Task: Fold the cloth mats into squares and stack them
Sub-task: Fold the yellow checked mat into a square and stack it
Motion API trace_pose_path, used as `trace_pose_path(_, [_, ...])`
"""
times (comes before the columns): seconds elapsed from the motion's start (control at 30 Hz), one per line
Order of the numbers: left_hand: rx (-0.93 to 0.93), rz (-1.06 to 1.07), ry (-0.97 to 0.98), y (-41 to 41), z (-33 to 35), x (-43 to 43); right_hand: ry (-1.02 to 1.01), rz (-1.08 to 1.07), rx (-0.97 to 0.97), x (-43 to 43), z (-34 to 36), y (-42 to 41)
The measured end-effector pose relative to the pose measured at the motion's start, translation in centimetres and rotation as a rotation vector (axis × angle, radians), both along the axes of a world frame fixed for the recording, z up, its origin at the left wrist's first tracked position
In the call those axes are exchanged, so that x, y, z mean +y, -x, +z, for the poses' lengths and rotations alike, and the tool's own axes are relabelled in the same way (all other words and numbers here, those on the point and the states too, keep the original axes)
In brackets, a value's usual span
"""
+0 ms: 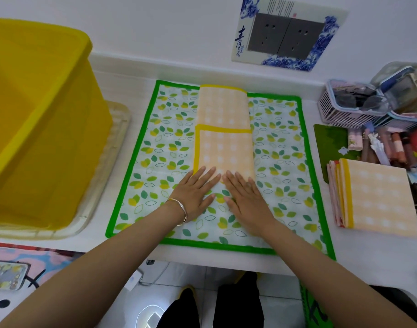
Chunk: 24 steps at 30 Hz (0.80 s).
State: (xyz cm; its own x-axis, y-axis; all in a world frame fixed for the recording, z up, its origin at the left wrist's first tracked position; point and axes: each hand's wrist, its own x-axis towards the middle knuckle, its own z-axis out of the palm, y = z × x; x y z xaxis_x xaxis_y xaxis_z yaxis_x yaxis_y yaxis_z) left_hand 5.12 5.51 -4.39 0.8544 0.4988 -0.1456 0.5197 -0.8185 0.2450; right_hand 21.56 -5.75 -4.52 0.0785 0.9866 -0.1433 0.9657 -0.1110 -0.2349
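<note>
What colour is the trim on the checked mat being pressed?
Yellow, on the checked mat; head view.

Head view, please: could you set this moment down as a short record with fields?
Being folded: pale orange checked cloth mat with yellow trim, folded into a strip
Lies on: leaf-print mat with green border
Left hand: flat, fingers straight, pressing the strip's near end
Right hand: the same, beside it
Finished: stack of folded cloth mats, right of the leaf-print mat
Far left: yellow plastic bin
</note>
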Motion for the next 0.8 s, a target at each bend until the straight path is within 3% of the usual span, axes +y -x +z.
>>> trace_pose_path(0.4, [0.083,-0.069,0.001,1.6,1.1,1.6,0.106,-0.038,0.004,-2.8,1.2,-4.7])
trace_pose_path(0.53, [-0.017,-0.027,-0.016,1.2,1.9,3.5,0.073,-0.057,-0.016,-2.2,1.8,-4.5])
trace_pose_path(0.7, [0.222,-0.112,-0.212,-0.7,2.9,4.1,-0.044,-0.085,0.024,-1.7,1.6,-4.4])
trace_pose_path(0.8, [0.088,-0.232,-0.356,-0.3,3.0,4.2,-0.141,-0.078,0.042,-1.5,1.6,-4.5])
